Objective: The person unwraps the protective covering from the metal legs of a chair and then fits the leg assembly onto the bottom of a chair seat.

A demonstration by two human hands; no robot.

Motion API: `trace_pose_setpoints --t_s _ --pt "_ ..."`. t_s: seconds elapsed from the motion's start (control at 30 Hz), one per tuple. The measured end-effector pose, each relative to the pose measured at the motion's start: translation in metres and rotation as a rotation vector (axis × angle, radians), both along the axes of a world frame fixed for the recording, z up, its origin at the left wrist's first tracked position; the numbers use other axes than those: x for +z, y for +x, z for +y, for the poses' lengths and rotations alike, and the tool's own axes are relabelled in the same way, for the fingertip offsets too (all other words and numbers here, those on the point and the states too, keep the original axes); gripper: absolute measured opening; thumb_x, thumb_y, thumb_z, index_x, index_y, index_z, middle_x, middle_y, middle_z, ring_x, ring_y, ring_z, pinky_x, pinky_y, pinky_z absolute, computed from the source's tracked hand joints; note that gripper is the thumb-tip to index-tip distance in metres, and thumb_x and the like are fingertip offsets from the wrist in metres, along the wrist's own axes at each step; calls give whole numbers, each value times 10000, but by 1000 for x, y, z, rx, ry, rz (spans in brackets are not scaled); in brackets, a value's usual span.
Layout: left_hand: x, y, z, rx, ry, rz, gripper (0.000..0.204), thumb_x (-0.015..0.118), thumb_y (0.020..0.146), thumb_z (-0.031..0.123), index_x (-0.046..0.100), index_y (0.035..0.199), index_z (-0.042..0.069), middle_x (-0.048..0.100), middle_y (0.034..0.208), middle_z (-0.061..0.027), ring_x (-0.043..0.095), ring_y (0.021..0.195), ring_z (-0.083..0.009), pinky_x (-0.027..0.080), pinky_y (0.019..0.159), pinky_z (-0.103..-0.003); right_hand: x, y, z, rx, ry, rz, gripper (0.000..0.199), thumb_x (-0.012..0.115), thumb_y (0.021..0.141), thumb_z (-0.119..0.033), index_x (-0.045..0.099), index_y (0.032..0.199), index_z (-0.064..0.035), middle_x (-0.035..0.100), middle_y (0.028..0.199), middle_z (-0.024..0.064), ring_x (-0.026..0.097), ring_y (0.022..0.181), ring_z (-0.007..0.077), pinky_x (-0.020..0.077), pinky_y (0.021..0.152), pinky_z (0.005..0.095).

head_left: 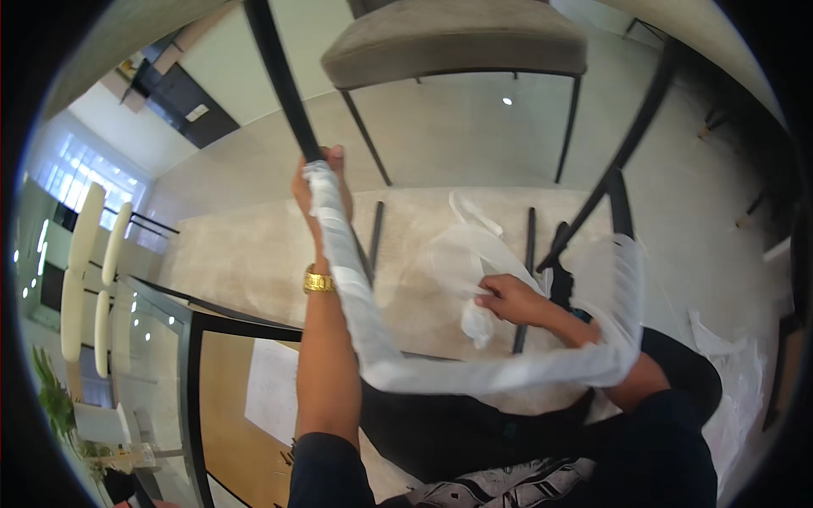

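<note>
A dark metal frame, maybe a chair's legs, stands before me with white wrapping wound around its near U-shaped part. My left hand is closed around the left bar, where the wrapping ends and bare dark metal begins. A gold watch sits on that wrist. My right hand reaches through inside the frame, its fingers closed on a loose translucent white strip. The strip hangs below the fingers and spreads out behind them. On the right corner the wrapping looks loose and puffed.
A taupe upholstered chair stands ahead beyond a beige rug. To the left is a black-edged table with a white sheet of paper. Crumpled white wrapping lies on the floor at right. Cream chairs are farther left.
</note>
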State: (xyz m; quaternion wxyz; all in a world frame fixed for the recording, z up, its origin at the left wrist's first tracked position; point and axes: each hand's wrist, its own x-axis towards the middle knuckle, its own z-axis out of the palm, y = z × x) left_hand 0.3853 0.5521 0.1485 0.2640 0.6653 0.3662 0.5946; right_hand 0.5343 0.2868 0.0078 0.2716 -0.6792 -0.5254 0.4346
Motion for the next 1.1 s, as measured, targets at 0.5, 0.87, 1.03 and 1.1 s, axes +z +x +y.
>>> trace_pose_setpoints --t_s 0.5,0.87,1.03,1.1 --pt "-86 -17 84 -42 96 -107 327 704 960 406 617 853 110 390 622 75 306 550 -58 246 461 -281 222 196 -685 -1039 52 -1481 252 633 940 -89 598 1149 49 653 925 137 626 789 249 515 762 370" --pt "-91 -55 107 -53 -226 -16 363 599 992 454 517 803 156 288 635 87 231 541 -96 210 493 -307 16 148 -666 -1364 -848 -487 545 833 753 -204 613 1204 9 652 1189 237 718 762 301 590 649 415" --pt "-161 -39 158 -340 220 32 252 540 1048 247 585 1218 66 619 1064 -32 547 899 -146 468 829 -301 70 205 -642 -1165 -829 -1389 335 710 835 -213 631 1056 26 639 1089 271 656 1014 423 540 847 514" --pt "-106 -50 119 -296 -139 30 208 593 1031 298 566 1019 92 482 778 36 408 655 -88 358 593 -272 123 192 -478 -1016 -493 -1467 193 640 842 -100 614 1000 8 638 1000 253 645 931 430 519 795 525"
